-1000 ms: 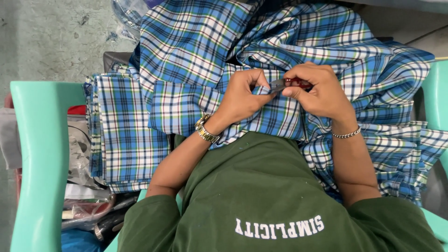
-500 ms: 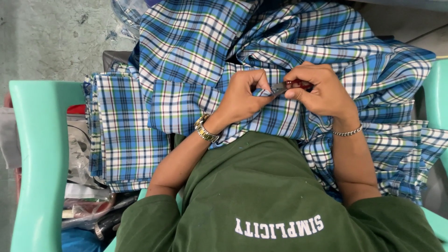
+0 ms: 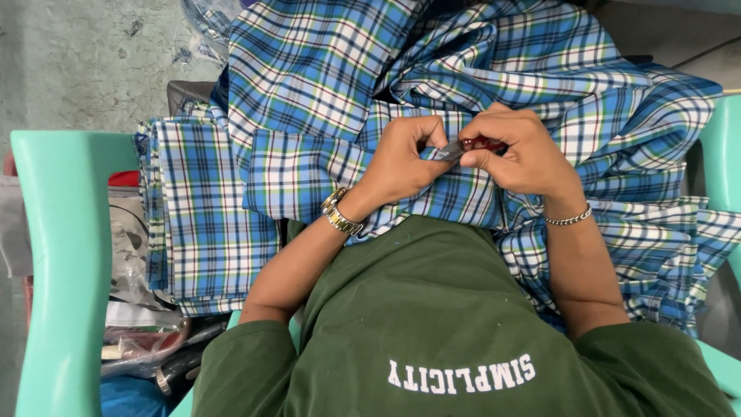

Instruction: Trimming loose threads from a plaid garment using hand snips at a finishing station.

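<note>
A blue, white and green plaid shirt (image 3: 324, 69) lies bunched over my lap. My left hand (image 3: 401, 158), with a gold watch on the wrist, pinches a fold of the plaid cloth near its middle. My right hand (image 3: 517, 150), with a silver bracelet on the wrist, holds a small red-handled thread cutter (image 3: 467, 145) whose metal tip meets the cloth between the two hands. The hands touch each other over the fabric.
A folded stack of the same plaid cloth (image 3: 197, 224) rests at my left. Mint-green plastic chair arms (image 3: 65, 262) flank me on both sides. Bags and clutter (image 3: 147, 340) lie low at the left. Grey concrete floor (image 3: 77, 62) shows at the top left.
Both hands stay in place on the cloth; the fingers and the cutter shift only slightly.
</note>
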